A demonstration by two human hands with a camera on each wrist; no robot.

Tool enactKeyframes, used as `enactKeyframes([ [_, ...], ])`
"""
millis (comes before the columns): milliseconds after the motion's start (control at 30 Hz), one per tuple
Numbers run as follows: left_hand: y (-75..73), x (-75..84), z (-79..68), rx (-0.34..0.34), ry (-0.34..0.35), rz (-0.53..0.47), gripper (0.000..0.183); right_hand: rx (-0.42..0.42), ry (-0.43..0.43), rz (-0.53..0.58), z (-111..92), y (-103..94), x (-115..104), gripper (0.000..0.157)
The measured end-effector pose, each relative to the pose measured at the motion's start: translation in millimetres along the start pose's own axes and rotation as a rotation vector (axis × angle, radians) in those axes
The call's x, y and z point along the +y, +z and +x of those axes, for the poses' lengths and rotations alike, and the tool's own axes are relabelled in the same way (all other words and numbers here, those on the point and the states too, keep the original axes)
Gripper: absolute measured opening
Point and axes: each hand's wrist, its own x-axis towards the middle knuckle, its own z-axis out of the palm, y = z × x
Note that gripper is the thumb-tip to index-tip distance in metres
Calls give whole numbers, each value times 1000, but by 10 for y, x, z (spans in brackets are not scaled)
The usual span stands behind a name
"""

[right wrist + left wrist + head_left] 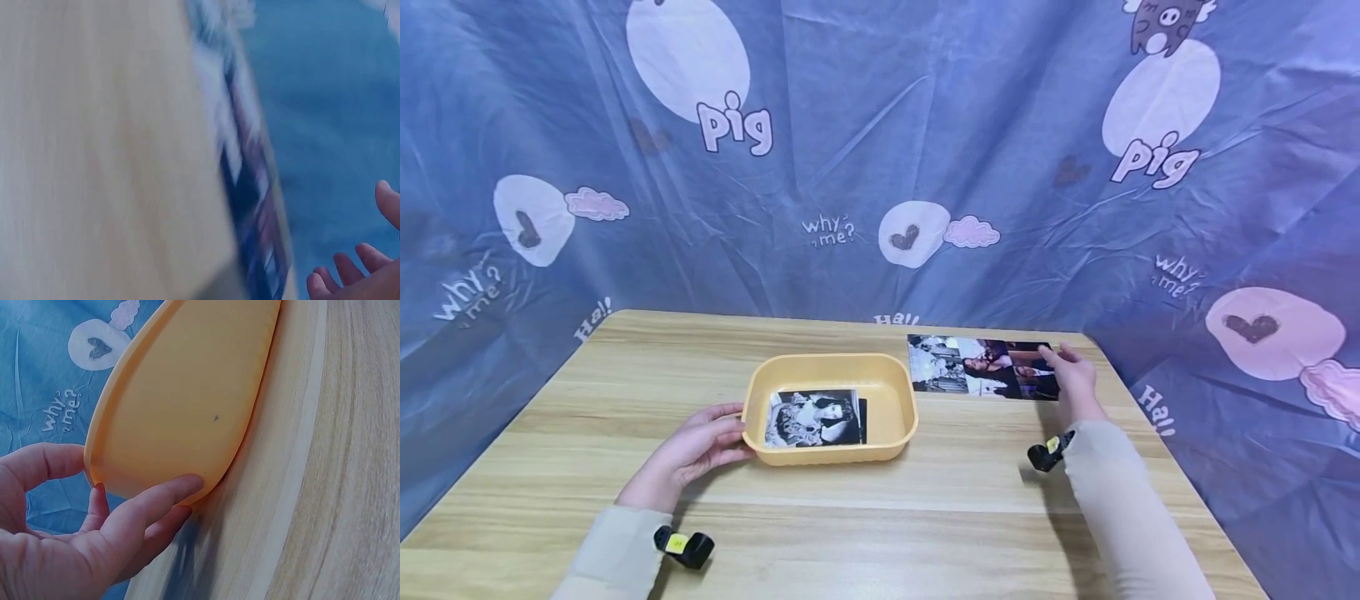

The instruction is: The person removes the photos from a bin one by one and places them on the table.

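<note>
A yellow plastic tray (891, 412) stands on the table, its left end held by my left hand (711, 437). In the left wrist view, one digit of the left hand (94, 531) reaches the rim and others lie against the outer wall. Inside the tray lies a black-and-white photo print (815, 418), with a dark edge of another showing beneath. At the back right, my right hand (1078, 383) is over the right end of a row of photo prints (988, 367). Its loosely spread fingers (375, 256) appear off to the side in the right wrist view.
Blue printed cloth (850, 167) hangs behind the table and along its right side. The wood-grain tabletop (865, 525) extends in front of the tray. A small black camera is strapped at each wrist.
</note>
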Motion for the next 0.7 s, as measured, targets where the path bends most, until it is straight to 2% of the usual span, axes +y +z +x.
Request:
enactKeyframes([
  [167, -11, -7, 5, -7, 0, -4, 74, -179, -79, -11, -276, 373, -248, 69],
  [300, -7, -4, 0, -2, 0, 7, 73, -286, -137, -33, -523, 780, -347, 63],
  [500, -3, -25, 3, 15, 1, 27, 72, -524, -241, -122, -933, 1369, -289, 53],
  [700, -17, -34, 8, 5, 7, 22, 72, -687, -276, -190, -1263, 1783, -226, 49],
])
